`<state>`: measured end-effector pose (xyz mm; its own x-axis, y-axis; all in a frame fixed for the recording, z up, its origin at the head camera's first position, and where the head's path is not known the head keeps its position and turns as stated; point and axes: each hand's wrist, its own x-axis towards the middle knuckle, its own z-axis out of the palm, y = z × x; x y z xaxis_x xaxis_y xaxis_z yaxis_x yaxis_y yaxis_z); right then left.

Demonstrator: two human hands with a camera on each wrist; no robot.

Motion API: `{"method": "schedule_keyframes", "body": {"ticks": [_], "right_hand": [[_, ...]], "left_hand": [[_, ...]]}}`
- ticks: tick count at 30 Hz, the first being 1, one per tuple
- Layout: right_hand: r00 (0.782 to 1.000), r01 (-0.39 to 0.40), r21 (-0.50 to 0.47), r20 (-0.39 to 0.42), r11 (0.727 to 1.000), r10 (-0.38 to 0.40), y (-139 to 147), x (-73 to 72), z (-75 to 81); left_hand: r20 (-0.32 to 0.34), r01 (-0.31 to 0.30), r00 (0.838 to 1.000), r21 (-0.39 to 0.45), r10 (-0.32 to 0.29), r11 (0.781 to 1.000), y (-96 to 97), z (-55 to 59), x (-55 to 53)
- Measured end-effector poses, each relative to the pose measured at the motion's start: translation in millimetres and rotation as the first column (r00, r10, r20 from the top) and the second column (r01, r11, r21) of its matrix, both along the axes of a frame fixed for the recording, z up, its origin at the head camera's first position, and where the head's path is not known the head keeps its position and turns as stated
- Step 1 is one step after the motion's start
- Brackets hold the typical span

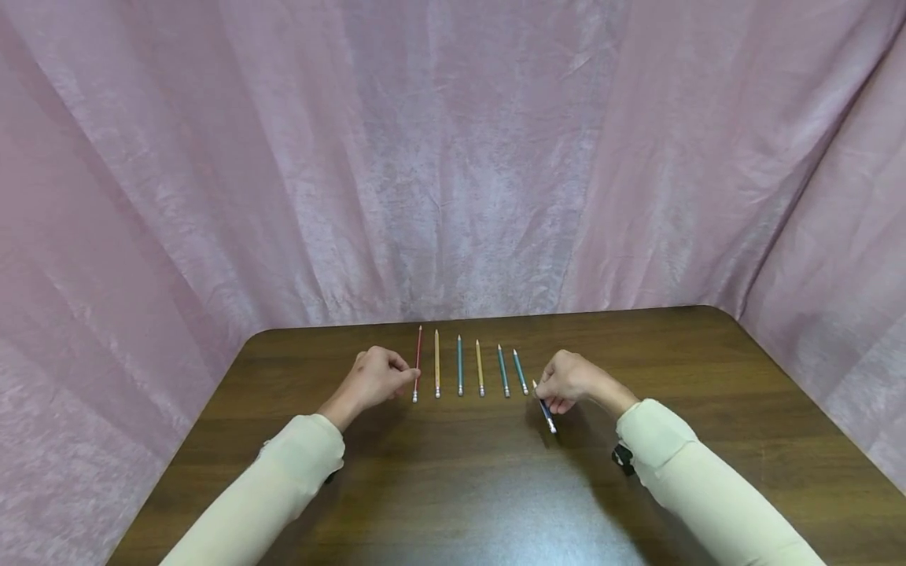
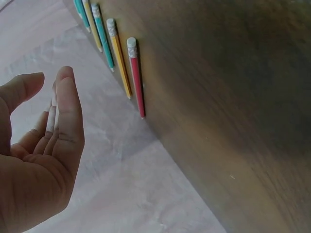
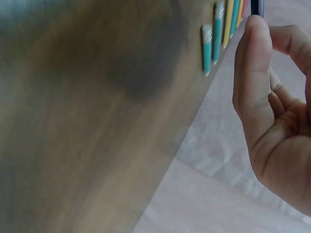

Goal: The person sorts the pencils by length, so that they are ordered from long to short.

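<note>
Six slim pencils lie side by side in a row at the far middle of the dark wood-grain worktop (image 1: 453, 487), tips pointing far, eraser ends near. From left to right they are a red pencil (image 1: 418, 363), a yellow pencil (image 1: 436, 363), a teal pencil (image 1: 459, 365), a second yellow pencil (image 1: 479, 367), and two more teal pencils (image 1: 502, 370) and (image 1: 520, 372). Each has a metal band and a pale eraser.

The right hand (image 1: 569, 380) sits just right of the row, its thumb and forefinger pinching a dark blue pencil (image 1: 546, 412) that slants toward the near right, lifted at an angle with its eraser end low. The last teal pencil lies just beside this hand.

The left hand (image 1: 375, 377) rests at the left end of the row, fingers loosely curled, its fingertips just beside the red pencil. In the left wrist view the fingers (image 2: 65, 111) are relaxed and hold nothing.

Both arms wear cream sleeves (image 1: 283, 479). A crinkled pink cloth backdrop (image 1: 453, 157) with a soft sheen hangs behind and around the worktop, whose far corners are rounded.
</note>
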<state>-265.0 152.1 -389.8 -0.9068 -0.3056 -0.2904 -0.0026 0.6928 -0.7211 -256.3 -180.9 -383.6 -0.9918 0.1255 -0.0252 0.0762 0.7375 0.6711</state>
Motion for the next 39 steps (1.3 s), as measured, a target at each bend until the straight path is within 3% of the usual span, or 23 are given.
{"method": "schedule_keyframes", "body": {"ticks": [5, 21, 25, 39], "right_hand": [[1.0, 0.006, 0.031, -0.021, 0.999, -0.006, 6, -20.5, -1.1], [0.997, 0.071, 0.055, 0.01, 0.996, -0.072, 11, -66.7, -17.7], [0.998, 0.058, 0.062, 0.015, 0.996, -0.059, 10, -70.4, -18.5], [0.99, 0.134, 0.104, -0.052, 0.985, -0.129, 9, -71.0, -29.6]], "left_hand": [[-0.003, 0.0, 1.0, 0.001, 0.0, 1.0, 3.2, 0.1, -3.7], [-0.006, 0.007, 1.0, 0.008, -0.006, 1.0, -0.7, -2.6, -2.7], [-0.008, -0.003, 1.0, 0.007, 0.003, 1.0, -1.9, -3.3, -0.3], [0.025, -0.031, 0.999, 0.015, 0.031, 0.999, -8.8, -7.1, 5.1]]}}
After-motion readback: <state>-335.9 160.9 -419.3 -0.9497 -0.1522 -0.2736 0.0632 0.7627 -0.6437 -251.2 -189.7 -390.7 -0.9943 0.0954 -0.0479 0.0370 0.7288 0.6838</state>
